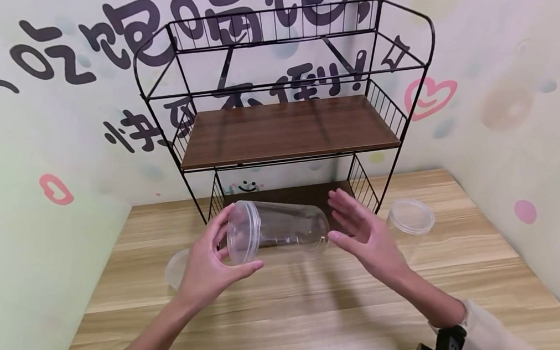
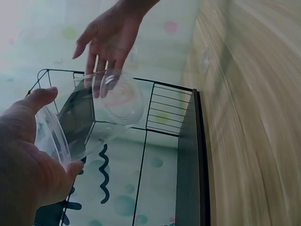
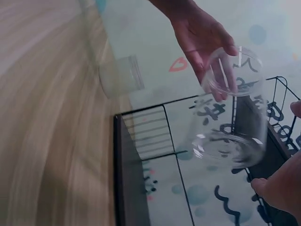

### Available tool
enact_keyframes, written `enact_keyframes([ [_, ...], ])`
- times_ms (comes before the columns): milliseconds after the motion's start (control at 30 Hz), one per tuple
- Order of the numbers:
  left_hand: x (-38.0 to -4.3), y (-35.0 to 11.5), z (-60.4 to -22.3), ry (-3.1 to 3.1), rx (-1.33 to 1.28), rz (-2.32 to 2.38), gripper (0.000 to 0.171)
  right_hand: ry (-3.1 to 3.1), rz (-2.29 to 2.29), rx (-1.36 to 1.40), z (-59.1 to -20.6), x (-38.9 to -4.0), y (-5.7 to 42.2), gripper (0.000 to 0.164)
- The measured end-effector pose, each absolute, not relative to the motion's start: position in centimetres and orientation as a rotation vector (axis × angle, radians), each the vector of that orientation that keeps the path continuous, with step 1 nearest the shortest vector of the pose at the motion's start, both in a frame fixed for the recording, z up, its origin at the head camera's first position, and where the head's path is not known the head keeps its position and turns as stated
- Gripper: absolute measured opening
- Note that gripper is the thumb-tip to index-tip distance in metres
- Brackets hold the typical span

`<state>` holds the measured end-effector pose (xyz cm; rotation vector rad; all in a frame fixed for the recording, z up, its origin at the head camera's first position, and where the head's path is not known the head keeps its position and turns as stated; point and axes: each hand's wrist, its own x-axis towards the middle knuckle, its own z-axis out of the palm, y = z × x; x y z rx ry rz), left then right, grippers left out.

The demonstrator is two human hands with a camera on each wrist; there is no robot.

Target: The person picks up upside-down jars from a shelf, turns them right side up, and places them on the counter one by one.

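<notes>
A clear plastic jar lies sideways in mid-air over the table, its lidded end toward the left. My left hand grips it around the lid, thumb below and fingers behind, as the left wrist view also shows with the jar's lid between thumb and fingers. Beside the jar's base is my right hand, its fingers loosely extended and spread from the thumb. The thumb tip is right at the base edge. In the right wrist view the jar looks see-through, with nothing visible inside.
A black wire rack with brown wooden shelves stands behind the hands against a wall with lettering. One clear jar is on the wooden table at the left, partly behind my left hand. Another lidded jar stands at the right.
</notes>
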<state>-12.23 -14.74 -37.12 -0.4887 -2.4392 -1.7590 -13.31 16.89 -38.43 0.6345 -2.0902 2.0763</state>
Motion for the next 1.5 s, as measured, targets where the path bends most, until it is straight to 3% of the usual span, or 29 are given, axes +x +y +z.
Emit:
enact_keyframes([
  [600,-13.8,-15.8,-37.4,-2.756,-0.576,-1.167,0.108,-1.961,1.524,0.576,-33.5,-13.5,22.8,0.095],
  [900,-14.4,-15.5,-37.6,-2.826,-0.642,-1.054,0.109,-2.106,1.35,0.356,-32.3,-16.1,25.4,0.092],
  [1300,-15.1,-14.8,-37.6,-2.888,-0.761,-0.886,0.111,-2.28,1.343,0.31,-30.7,-19.7,26.8,0.097],
  [1500,-15.3,-14.4,-37.5,-2.918,-0.796,-0.828,0.11,-2.287,1.418,0.31,-29.8,-20.9,26.6,0.091],
])
